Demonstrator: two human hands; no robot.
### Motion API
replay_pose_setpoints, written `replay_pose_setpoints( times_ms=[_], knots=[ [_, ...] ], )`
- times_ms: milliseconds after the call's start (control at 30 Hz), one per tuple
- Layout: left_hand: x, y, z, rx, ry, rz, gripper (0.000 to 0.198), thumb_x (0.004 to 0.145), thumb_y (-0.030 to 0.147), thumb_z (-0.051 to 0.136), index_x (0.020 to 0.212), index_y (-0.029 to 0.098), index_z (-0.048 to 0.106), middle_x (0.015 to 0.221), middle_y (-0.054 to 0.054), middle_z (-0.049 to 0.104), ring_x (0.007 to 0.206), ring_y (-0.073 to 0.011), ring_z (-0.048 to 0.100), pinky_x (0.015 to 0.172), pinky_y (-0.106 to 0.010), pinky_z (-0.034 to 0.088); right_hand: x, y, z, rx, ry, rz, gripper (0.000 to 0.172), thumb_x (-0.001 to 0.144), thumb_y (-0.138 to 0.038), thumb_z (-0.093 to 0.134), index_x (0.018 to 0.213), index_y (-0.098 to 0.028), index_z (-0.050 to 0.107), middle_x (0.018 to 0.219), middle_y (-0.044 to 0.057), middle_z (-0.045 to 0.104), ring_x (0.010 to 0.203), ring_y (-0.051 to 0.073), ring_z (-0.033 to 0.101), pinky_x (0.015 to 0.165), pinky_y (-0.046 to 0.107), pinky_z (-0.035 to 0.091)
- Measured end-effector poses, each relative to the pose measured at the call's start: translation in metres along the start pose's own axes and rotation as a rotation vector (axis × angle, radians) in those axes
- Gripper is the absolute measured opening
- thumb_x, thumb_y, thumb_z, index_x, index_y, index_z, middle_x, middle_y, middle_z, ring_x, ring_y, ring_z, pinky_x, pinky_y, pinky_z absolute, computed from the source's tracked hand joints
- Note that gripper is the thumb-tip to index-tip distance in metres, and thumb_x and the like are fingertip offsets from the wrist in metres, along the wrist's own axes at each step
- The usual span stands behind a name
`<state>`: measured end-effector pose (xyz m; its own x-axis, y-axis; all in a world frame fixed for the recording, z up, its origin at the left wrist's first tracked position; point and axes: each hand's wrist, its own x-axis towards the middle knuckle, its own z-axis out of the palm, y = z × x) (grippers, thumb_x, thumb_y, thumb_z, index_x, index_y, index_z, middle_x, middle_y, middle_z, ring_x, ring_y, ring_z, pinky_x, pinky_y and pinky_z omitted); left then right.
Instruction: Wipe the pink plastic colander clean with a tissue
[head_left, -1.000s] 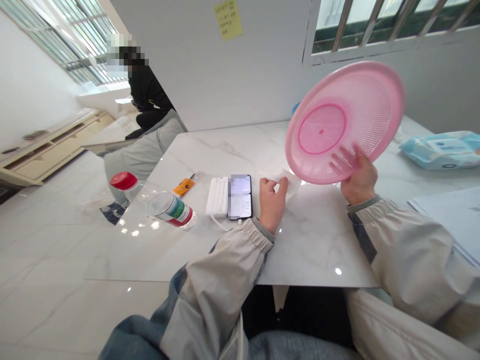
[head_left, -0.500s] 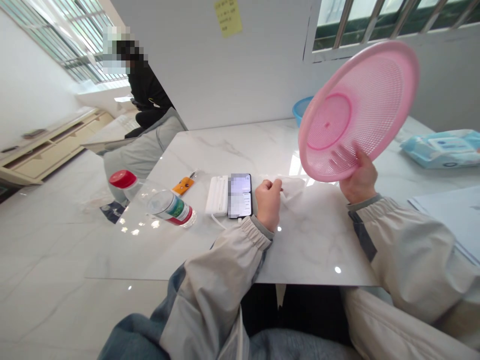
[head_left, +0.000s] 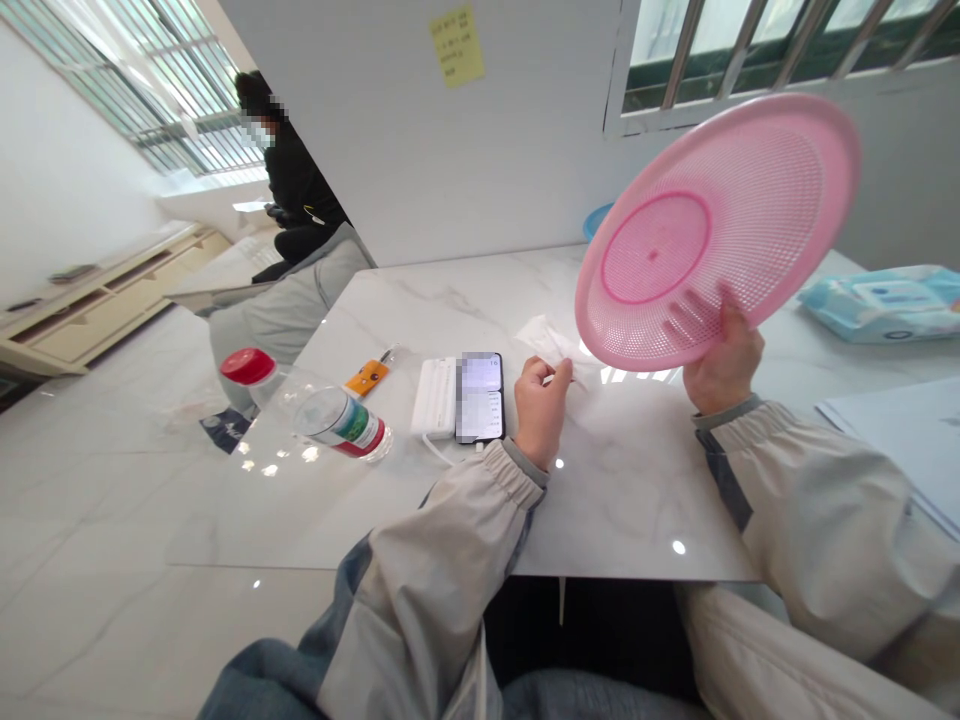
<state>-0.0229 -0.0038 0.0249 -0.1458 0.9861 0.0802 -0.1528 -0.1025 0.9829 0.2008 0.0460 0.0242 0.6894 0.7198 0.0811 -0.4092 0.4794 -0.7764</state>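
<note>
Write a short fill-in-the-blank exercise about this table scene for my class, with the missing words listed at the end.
1. The right hand holds up a mesh basket whose colour is ____.
2. Of the bottle and the thin white sheet, the left hand is nearer to the ____.
3. In the picture, the phone lies on the ____ side of the white power bank.
4. The bottle's cap is coloured ____.

Missing words: pink; thin white sheet; right; red.

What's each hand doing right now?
Left hand: closed, fingertips pinching a thin white tissue.
Right hand: closed on the side of the tilted pink mesh basket, holding it up.
</note>
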Motion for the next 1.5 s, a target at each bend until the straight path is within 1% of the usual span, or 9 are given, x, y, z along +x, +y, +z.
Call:
replay_pose_setpoints(
  times_ms=[267, 533, 767, 967, 1100, 1167, 1233, 1367, 1500],
  knots=[
    [0.001, 0.002, 0.000, 0.023, -0.041, 0.140, 0.054, 0.092, 0.061, 0.084, 0.066, 0.020, 0.060, 0.080, 0.002, 0.050, 0.076, -0.0136, 0.046, 0.075, -0.032, 0.040, -0.008, -0.003, 0.007, -0.005, 0.031, -0.218, 0.040, 0.096, -0.039, 0.070, 0.130, -0.021, 0.081, 0.105, 0.008, 0.086, 0.086, 0.024, 0.084, 0.067, 0.037, 0.068],
    [-0.004, 0.005, 0.001, -0.005, -0.055, 0.095, 0.051, 0.092, 0.056, 0.084, 0.066, 0.020, 0.057, 0.074, 0.003, 0.047, 0.074, -0.0132, 0.044, 0.075, -0.031, 0.039, -0.008, 0.000, 0.001, -0.193, 0.040, -0.358, 0.047, 0.094, -0.052, 0.081, 0.129, -0.020, 0.083, 0.117, 0.012, 0.086, 0.098, 0.026, 0.085, 0.083, 0.042, 0.072],
    [-0.004, 0.005, 0.001, -0.113, -0.072, 0.089, 0.047, 0.091, 0.043, 0.082, 0.067, 0.020, 0.049, 0.088, 0.001, 0.051, 0.087, -0.0134, 0.051, 0.083, -0.027, 0.044, 0.002, 0.003, -0.001, -0.106, 0.135, -0.318, 0.034, 0.099, -0.040, 0.071, 0.127, -0.023, 0.082, 0.113, 0.008, 0.086, 0.091, 0.022, 0.084, 0.073, 0.035, 0.071],
    [-0.003, -0.002, 0.002, -0.200, -0.067, -0.060, 0.058, 0.089, 0.051, 0.087, 0.067, 0.022, 0.042, 0.070, 0.007, 0.035, 0.068, -0.0105, 0.035, 0.069, -0.028, 0.034, -0.004, 0.004, 0.003, -0.030, 0.108, -0.227, 0.031, 0.095, -0.028, 0.068, 0.122, -0.021, 0.081, 0.108, 0.006, 0.083, 0.087, 0.023, 0.084, 0.069, 0.038, 0.072],
    [-0.005, 0.001, 0.005, -0.199, -0.170, 0.002, 0.052, 0.086, 0.057, 0.089, 0.068, 0.019, 0.058, 0.080, 0.001, 0.055, 0.081, -0.0133, 0.054, 0.082, -0.030, 0.046, -0.009, 0.006, 0.000, -0.093, -0.029, -0.112, 0.042, 0.092, -0.030, 0.072, 0.132, -0.021, 0.079, 0.106, 0.007, 0.083, 0.086, 0.024, 0.084, 0.071, 0.042, 0.072],
    [-0.005, 0.001, 0.005, -0.230, -0.246, 0.049, 0.038, 0.089, 0.056, 0.087, 0.090, 0.019, 0.076, 0.104, -0.004, 0.067, 0.102, -0.0184, 0.064, 0.099, -0.034, 0.050, -0.008, 0.009, -0.003, -0.126, -0.064, -0.094, 0.043, 0.091, -0.032, 0.075, 0.134, -0.026, 0.079, 0.111, 0.006, 0.084, 0.089, 0.024, 0.084, 0.074, 0.043, 0.072],
    [-0.005, -0.001, 0.005, -0.253, -0.313, 0.082, 0.035, 0.093, 0.051, 0.084, 0.114, 0.023, 0.080, 0.119, -0.006, 0.069, 0.113, -0.0202, 0.065, 0.111, -0.038, 0.049, -0.005, 0.011, -0.007, -0.149, -0.078, -0.081, 0.043, 0.090, -0.033, 0.077, 0.133, -0.029, 0.079, 0.115, 0.006, 0.084, 0.093, 0.024, 0.084, 0.077, 0.044, 0.073],
    [-0.006, -0.004, 0.004, -0.340, -0.329, 0.148, 0.049, 0.091, 0.032, 0.086, 0.137, 0.031, 0.069, 0.141, -0.005, 0.064, 0.124, -0.0216, 0.065, 0.119, -0.041, 0.050, 0.001, 0.015, -0.011, -0.172, -0.068, -0.037, 0.043, 0.090, -0.033, 0.078, 0.132, -0.028, 0.077, 0.117, 0.008, 0.084, 0.094, 0.027, 0.084, 0.076, 0.047, 0.072],
    [-0.009, -0.001, 0.004, -0.388, -0.307, 0.138, 0.091, 0.094, 0.024, 0.085, 0.168, 0.046, 0.038, 0.172, -0.005, 0.047, 0.152, -0.0279, 0.057, 0.131, -0.049, 0.044, 0.004, 0.017, -0.012, -0.183, -0.054, 0.014, 0.037, 0.090, -0.031, 0.077, 0.127, -0.028, 0.077, 0.113, 0.007, 0.085, 0.089, 0.027, 0.085, 0.067, 0.043, 0.071]
  ],
)
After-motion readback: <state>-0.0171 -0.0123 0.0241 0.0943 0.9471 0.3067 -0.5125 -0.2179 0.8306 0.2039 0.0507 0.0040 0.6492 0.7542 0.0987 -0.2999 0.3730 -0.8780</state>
